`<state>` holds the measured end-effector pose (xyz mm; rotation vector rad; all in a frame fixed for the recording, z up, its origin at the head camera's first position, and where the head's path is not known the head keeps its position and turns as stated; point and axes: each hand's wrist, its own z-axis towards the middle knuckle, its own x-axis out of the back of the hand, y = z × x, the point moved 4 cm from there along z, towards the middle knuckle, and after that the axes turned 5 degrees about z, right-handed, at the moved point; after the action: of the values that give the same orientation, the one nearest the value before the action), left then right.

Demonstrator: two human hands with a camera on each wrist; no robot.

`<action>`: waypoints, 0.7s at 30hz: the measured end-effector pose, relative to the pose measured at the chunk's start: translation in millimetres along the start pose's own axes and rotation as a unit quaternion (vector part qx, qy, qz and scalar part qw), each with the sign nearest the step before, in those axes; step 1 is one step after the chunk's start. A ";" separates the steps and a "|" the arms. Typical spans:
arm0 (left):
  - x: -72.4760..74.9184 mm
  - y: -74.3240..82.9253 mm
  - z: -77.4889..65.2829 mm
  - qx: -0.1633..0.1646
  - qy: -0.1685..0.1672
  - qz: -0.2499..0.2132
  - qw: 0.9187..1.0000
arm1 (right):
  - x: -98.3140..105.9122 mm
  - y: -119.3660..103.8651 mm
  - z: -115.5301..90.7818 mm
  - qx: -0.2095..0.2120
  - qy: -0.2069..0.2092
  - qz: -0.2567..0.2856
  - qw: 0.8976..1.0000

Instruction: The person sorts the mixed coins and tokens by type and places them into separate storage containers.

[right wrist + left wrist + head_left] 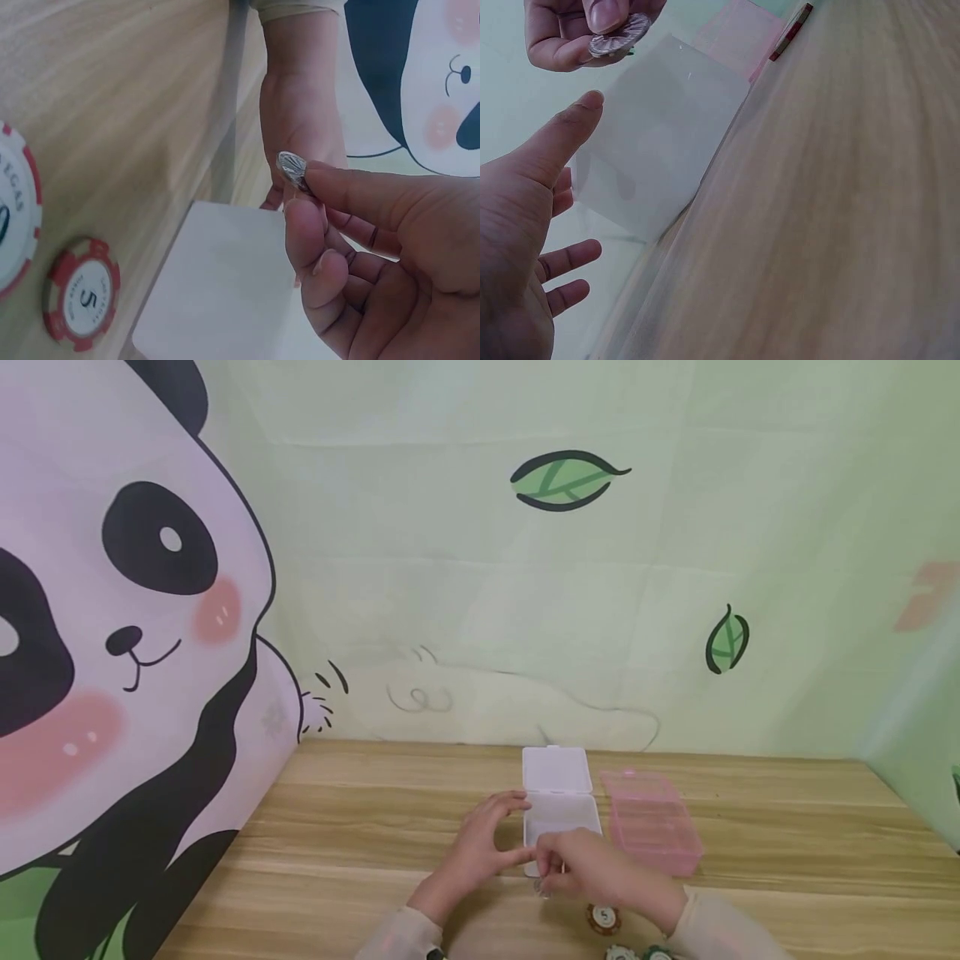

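A white box [562, 811] stands on the table with its lid [557, 770] hinged open toward the back. My left hand [480, 843] is at the box's left side, fingers spread and thumb extended, holding nothing. Over the box's front edge, my right hand [588, 867] pinches a small silvery disc [621, 36] with radiating ridges between thumb and fingers. The same disc is tilted and partly covered by my fingers in the right wrist view. Its exact kind cannot be told.
A pink translucent box [660, 827] with compartments stands right of the white box, its lid open. A red-rimmed poker chip [603, 918] marked 5 lies nearer me. More chips, including a green-rimmed one [658, 953], are cut off by the bottom edge. A printed cloth backs the wooden table.
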<state>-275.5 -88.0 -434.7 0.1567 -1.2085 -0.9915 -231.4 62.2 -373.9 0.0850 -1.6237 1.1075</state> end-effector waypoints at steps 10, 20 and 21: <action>-0.3 0.8 -0.2 0.017 -0.016 -0.017 1.000 | 15.1 7.4 2.5 -0.025 0.006 0.069 0.997; 0.5 1.5 0.3 0.021 -0.019 -0.026 0.999 | 28.9 16.4 7.2 -0.050 0.012 0.097 0.994; 0.3 1.5 0.2 0.019 -0.018 -0.027 0.999 | 29.5 17.7 8.2 -0.055 0.016 0.094 0.994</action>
<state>-274.9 -87.2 -433.5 0.2030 -1.2611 -1.0232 -258.8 80.4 -360.7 -0.1600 -1.6858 1.1530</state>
